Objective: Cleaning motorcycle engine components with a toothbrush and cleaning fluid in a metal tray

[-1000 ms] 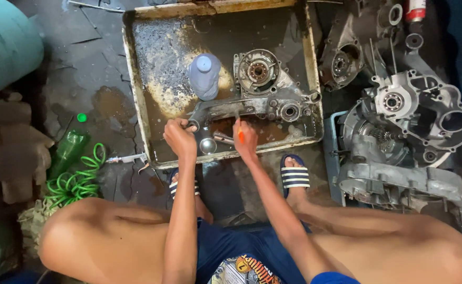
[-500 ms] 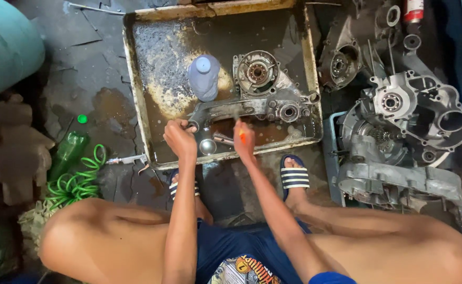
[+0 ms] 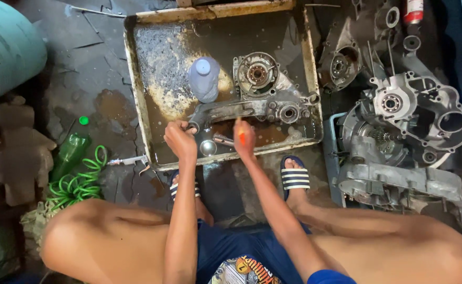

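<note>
I squat over a dirty metal wash tray (image 3: 136,100) holding dark oily liquid. A grey engine casing (image 3: 252,108) lies across the tray's middle, with a round bearing housing (image 3: 256,74) behind it. My left hand (image 3: 180,139) grips the casing's near left end. My right hand (image 3: 244,138) holds a small orange-handled tool (image 3: 240,132) against the casing's near edge. A small round metal part (image 3: 207,148) and a short pin (image 3: 223,140) lie in the liquid between my hands. A clear plastic bottle (image 3: 203,79) stands in the tray.
Engine crankcase halves (image 3: 410,105) and a gearbox block (image 3: 399,179) lie at right. A green bottle (image 3: 68,152) and coiled green hose (image 3: 78,184) sit at left, a pale cylinder (image 3: 4,47) far left. My sandalled feet (image 3: 294,176) rest by the tray's near edge.
My right hand has shifted slightly along the casing's near edge with the orange tool. My left hand stays on the casing's left end.
</note>
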